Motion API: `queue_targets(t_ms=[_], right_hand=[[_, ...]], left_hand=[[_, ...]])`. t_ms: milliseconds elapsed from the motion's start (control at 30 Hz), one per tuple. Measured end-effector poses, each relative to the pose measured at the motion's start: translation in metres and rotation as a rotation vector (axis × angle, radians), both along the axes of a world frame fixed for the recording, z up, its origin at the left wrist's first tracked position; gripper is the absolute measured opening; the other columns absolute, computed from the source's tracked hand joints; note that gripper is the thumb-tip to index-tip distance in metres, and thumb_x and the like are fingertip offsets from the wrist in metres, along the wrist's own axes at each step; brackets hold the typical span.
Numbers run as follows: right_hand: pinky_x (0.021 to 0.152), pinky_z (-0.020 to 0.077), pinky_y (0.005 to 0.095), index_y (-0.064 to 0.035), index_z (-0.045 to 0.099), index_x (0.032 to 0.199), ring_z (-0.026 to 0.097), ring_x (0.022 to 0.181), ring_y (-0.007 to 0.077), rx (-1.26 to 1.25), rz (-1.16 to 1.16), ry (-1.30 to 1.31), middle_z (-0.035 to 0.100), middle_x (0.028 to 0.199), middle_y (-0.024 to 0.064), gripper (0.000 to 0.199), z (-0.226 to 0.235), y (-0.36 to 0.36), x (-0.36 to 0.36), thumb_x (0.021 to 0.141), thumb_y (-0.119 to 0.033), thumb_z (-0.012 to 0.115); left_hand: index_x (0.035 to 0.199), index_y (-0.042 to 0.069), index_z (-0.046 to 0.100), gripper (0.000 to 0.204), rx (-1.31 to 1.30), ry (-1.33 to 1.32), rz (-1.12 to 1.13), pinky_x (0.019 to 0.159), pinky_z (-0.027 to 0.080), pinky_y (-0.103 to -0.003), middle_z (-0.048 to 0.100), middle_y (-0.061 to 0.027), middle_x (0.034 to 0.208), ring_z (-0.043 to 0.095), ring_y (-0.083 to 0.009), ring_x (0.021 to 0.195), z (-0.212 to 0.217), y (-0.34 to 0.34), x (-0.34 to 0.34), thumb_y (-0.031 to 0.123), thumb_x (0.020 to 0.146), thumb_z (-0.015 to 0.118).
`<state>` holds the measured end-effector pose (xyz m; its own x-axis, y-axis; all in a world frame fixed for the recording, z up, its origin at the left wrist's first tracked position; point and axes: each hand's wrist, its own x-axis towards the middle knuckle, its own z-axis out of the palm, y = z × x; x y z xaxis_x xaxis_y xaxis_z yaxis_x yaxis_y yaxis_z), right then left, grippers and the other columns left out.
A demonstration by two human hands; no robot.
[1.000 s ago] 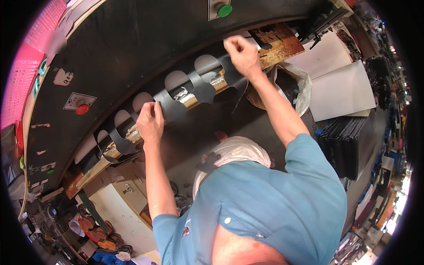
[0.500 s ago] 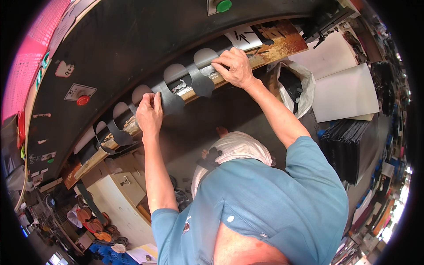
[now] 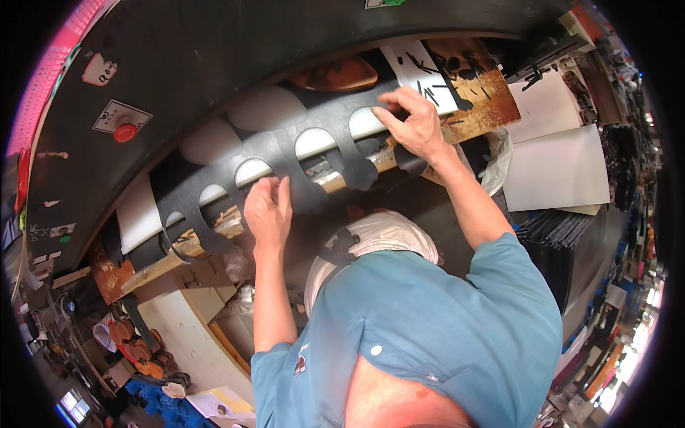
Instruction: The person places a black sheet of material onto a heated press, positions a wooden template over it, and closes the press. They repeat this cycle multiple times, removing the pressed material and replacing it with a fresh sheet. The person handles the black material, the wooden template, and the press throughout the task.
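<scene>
A black flexible sheet [image 3: 277, 140] with rounded cut-outs lies over a white board [image 3: 137, 214], its near edge hanging in strips over the front. At a strip left of the middle, my left hand [image 3: 268, 214] has its fingers and thumb curled at the sheet's edge, apparently pinching it. My right hand [image 3: 417, 125] is by the sheet's right end, thumb and forefinger apart with nothing between them. On the far part of the sheet rests a brown, shiny, rounded block [image 3: 335, 73], partly under the black machine housing [image 3: 235, 43].
The housing carries a red button [image 3: 125, 132]. Black scraps lie on a white plate [image 3: 421, 75] and a rusty board [image 3: 479, 100] at right. A plastic bag [image 3: 497, 164], white sheets [image 3: 556, 171] and a stack of black sheets [image 3: 553, 250] stand beyond. A pale cabinet [image 3: 189, 335] is lower left.
More of the sheet and the brown block have come into view beyond my hands. Both hands sit further right and slightly lower; my right hand's fingers have parted from the sheet's edge.
</scene>
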<state>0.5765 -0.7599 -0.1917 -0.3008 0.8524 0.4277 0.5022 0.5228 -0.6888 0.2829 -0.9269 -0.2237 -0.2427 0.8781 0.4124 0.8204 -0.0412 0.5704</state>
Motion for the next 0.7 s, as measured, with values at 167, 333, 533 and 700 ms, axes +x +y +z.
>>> queue_targets(t_ms=[167,333,533,700], right_hand=[[0.115,0.0470,0.0466,-0.0030,0.055,0.152,0.054,0.137,0.0434,0.087,0.139,-0.304,0.053,0.150,0.0263,0.087,0.008,0.066,-0.044,0.082,-0.039,0.091],[0.118,0.0458,0.0482,-0.0050,0.050,0.156,0.049,0.138,0.0442,0.048,0.361,-0.471,0.047,0.155,0.0268,0.095,0.016,0.109,-0.072,0.077,-0.038,0.089],[0.117,0.0458,0.0472,-0.0104,0.056,0.156,0.050,0.135,0.0403,-0.106,0.494,-0.509,0.046,0.159,0.0241,0.097,0.031,0.134,-0.070,0.065,-0.029,0.087],[0.118,0.0477,0.0401,-0.0073,0.065,0.149,0.060,0.135,0.0315,-0.444,0.577,-0.268,0.054,0.156,0.0216,0.090,0.044,0.169,-0.057,0.067,-0.033,0.090]], left_hand=[[0.091,0.000,0.070,0.021,-0.273,-0.167,-0.031,0.064,0.054,-0.042,0.071,-0.0160,0.074,0.069,-0.0315,0.063,0.035,0.014,-0.018,0.017,0.098,0.078],[0.115,0.000,0.073,0.020,-0.107,-0.135,-0.010,0.079,0.057,-0.043,0.074,-0.0235,0.102,0.073,-0.0370,0.090,0.059,0.087,-0.051,0.013,0.100,0.073],[0.144,-0.008,0.060,0.049,-0.025,0.230,-0.061,0.124,0.037,-0.053,0.055,-0.0291,0.154,0.049,-0.0480,0.146,0.022,0.188,-0.066,0.016,0.102,0.069],[0.140,-0.011,0.062,0.051,-0.029,0.292,-0.082,0.125,0.036,-0.055,0.056,-0.0309,0.153,0.049,-0.0478,0.147,0.008,0.193,-0.070,0.015,0.098,0.071]])
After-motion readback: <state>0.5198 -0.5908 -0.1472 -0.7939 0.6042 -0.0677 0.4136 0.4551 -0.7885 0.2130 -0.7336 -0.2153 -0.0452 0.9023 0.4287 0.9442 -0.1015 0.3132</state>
